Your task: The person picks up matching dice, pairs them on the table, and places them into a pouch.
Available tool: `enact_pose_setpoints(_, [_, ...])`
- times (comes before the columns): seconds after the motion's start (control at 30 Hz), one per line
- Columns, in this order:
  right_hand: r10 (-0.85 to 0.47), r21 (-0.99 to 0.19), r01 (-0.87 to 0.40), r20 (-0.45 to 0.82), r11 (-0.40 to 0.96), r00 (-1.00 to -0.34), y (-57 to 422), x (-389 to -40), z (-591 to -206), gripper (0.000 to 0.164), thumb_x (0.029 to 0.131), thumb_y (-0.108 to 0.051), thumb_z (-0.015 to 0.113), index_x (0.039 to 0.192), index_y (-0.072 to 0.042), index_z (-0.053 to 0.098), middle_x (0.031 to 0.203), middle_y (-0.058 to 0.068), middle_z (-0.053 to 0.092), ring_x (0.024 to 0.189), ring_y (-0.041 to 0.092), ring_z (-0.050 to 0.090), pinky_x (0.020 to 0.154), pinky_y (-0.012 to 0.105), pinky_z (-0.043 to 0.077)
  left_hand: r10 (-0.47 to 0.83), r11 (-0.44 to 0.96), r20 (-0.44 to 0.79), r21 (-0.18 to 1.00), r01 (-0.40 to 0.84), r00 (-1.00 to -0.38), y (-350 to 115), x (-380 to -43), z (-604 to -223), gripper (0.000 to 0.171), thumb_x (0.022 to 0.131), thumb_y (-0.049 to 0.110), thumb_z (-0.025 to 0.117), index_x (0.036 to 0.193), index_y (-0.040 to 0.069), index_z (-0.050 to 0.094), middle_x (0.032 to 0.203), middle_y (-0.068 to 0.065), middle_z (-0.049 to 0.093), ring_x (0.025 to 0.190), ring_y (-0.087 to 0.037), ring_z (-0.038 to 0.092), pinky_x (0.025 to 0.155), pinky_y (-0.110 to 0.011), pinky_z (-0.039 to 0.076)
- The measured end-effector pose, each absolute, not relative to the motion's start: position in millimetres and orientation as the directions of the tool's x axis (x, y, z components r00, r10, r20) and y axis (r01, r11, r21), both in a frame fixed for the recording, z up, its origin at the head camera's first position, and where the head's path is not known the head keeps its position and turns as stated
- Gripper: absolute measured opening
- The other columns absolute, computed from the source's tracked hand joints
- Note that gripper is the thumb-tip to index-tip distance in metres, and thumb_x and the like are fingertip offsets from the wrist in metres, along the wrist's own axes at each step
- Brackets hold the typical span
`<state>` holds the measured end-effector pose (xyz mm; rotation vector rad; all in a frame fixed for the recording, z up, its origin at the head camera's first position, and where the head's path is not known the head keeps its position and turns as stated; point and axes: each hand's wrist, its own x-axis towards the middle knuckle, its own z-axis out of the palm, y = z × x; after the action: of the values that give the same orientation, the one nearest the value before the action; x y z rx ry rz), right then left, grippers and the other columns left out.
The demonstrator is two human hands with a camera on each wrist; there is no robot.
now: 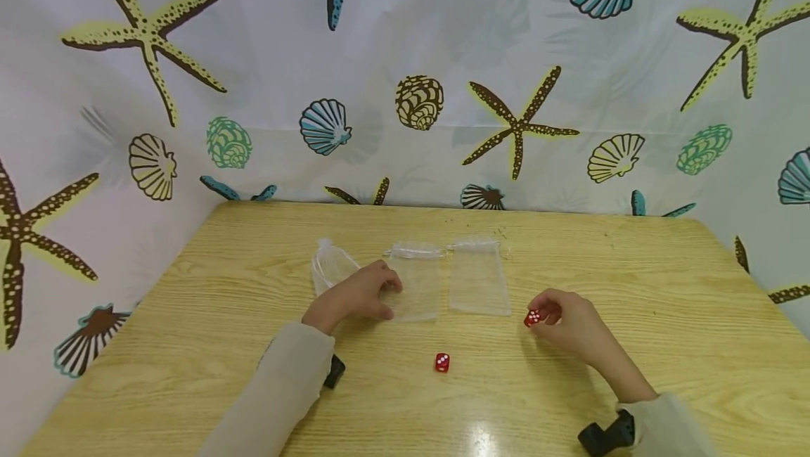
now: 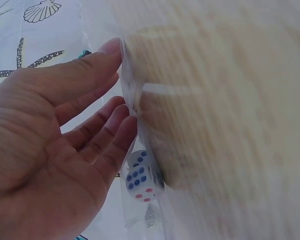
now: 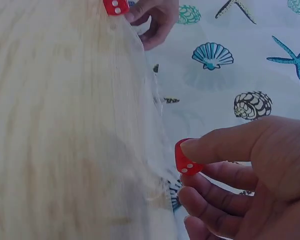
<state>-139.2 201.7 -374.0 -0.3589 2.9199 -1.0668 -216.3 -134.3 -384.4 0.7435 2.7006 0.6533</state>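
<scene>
My right hand [image 1: 569,320] pinches a red die [image 1: 532,318] between thumb and forefinger, just above the table at the right. In the right wrist view, white pips show on this die [image 3: 188,157]. My left hand [image 1: 357,294] is at the left edge of the middle sheer drawstring bag [image 1: 418,292], fingers bent loosely and thumb apart. Whether it touches the mesh is hard to tell. A white die [image 2: 144,179] with blue and red pips shows through sheer material below those fingers in the left wrist view. A second red die [image 1: 442,363] lies on the table, nearer me.
Another flat sheer bag [image 1: 479,281] lies right of the middle one. A gathered drawstring bag [image 1: 330,266] is at the left, partly behind my left hand. The wooden table [image 1: 633,267] meets a sheet printed with shells and starfish [image 1: 380,183].
</scene>
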Motion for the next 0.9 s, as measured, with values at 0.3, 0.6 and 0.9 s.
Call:
enact_pose_setpoints(0.3, [-0.343,-0.688,-0.277,0.043,0.67,-0.938,166.5,-133.5,-381.4,0.017,0.076,-0.001,0.071,0.092,-0.005,0.067,0.079,0.0,0.063,0.071,0.01,0.054,0.062,0.023,0.046,0.534,0.771,-0.138,0.484,0.413,-0.834,-133.7,-215.1,-383.0,0.036,0.083,0.011,0.074,0.115,0.003,0.061,0.113,-0.009,0.053,0.101,-0.022,0.053,0.095,-0.04,0.045])
enact_pose_setpoints(0.6, [-0.455,-0.722,-0.33,0.025,0.608,-0.89,143.2,-127.1,-388.1,0.017,0.075,0.002,0.071,0.088,-0.007,0.065,0.078,-0.001,0.061,0.071,0.008,0.053,0.062,0.02,0.045,0.545,0.762,-0.128,0.488,0.426,-0.828,-133.9,-216.0,-382.3,0.034,0.083,0.011,0.074,0.113,0.002,0.061,0.111,-0.01,0.052,0.099,-0.022,0.053,0.094,-0.04,0.045])
enact_pose_setpoints(0.9, [-0.514,-0.751,-0.349,0.015,0.56,-0.857,129.2,-123.1,-391.9,0.016,0.074,0.002,0.073,0.087,-0.006,0.066,0.077,-0.001,0.062,0.069,0.004,0.053,0.062,0.019,0.045,0.55,0.76,-0.127,0.486,0.432,-0.825,-133.0,-214.1,-380.4,0.032,0.083,0.01,0.073,0.112,0.002,0.061,0.109,-0.01,0.052,0.097,-0.022,0.052,0.092,-0.04,0.045])
